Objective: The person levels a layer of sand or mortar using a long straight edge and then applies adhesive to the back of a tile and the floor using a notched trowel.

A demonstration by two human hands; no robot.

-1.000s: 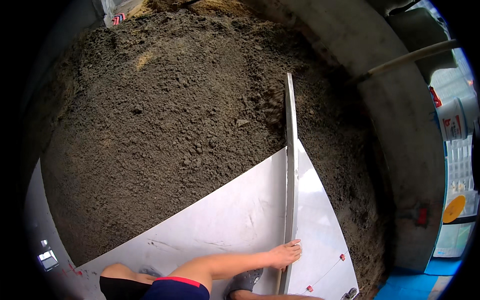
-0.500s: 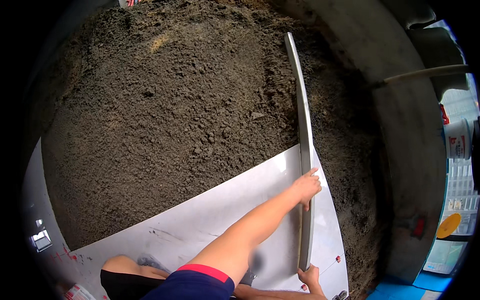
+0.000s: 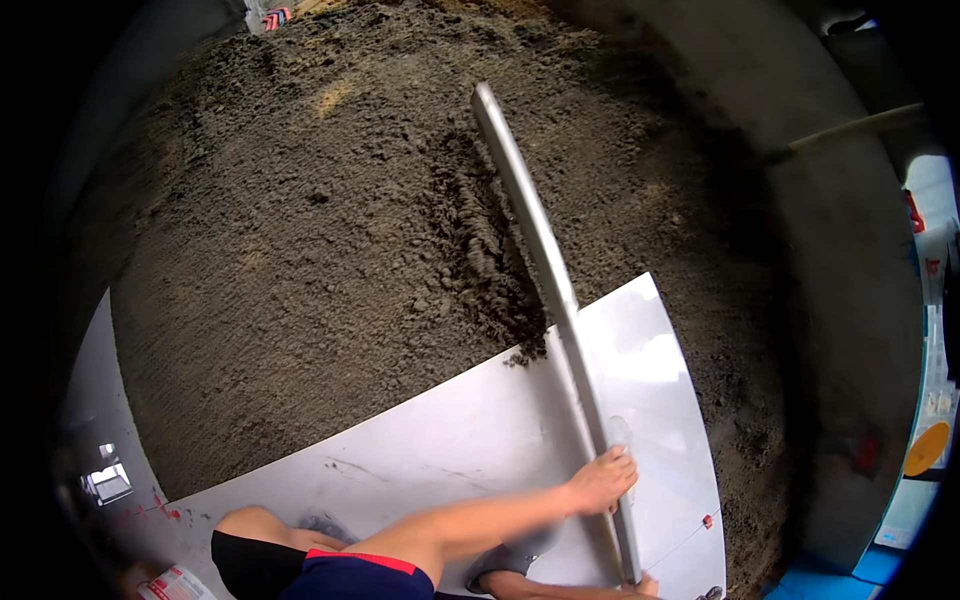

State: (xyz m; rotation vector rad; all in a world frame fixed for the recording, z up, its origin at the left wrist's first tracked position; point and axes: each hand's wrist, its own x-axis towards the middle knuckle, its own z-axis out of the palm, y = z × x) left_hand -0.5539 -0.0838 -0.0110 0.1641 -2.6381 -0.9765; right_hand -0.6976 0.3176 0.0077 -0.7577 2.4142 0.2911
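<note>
Grips the long metal bar (image 3: 545,245) with the left hand (image 3: 603,480), clamped over its near half, probably for steering and even pressure. Rests the right hand (image 3: 646,586) at the bar's near end, presumably as a second point of control; cut off by the lower edge of view, so cannot tell whether clamped or merely touching. Sets the bar aslant, from the pale slab (image 3: 450,430) at near right, across its far edge, to the far middle of the grey-brown mix (image 3: 300,300). Likely relies on the slab as firm support. Shows a ridge of loose mix (image 3: 485,250) along the bar's left side, with crumbs spilled onto the slab edge. Offers broad room leftward over the mix. Narrows to the right: first the slab's far corner, then a strip of mix, then the dark wall (image 3: 845,300). Note also a grey shoe (image 3: 485,570) left of the bar's near end and a small red block (image 3: 707,521) to its right, both limiting sideways room.
</note>
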